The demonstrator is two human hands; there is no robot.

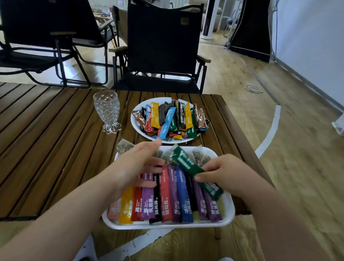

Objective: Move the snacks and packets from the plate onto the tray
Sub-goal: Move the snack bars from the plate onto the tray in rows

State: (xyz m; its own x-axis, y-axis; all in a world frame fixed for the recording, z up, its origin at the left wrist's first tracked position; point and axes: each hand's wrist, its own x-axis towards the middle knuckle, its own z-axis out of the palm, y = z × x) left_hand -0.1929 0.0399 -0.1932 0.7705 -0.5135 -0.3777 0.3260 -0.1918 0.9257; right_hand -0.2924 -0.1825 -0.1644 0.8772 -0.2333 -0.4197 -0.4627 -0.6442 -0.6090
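Note:
A white round plate (135, 125) at the table's far side is heaped with several colourful stick packets (172, 118). Nearer me, a white rectangular tray (229, 211) holds a row of stick packets (168, 199) laid side by side, with clear tea-bag pouches (198, 155) along its far edge. My right hand (223, 172) pinches a dark green stick packet (187, 164) above the tray's right part, tilted across the row. My left hand (138, 164) hovers over the tray's left part with fingers stretched towards the plate, holding nothing.
A patterned clear glass (107, 110) stands left of the plate on the slatted wooden table (34, 141). Black folding chairs (162, 46) stand beyond the table, with a person seated behind one. The tray overhangs the table's near edge. The table's right edge is close to the tray.

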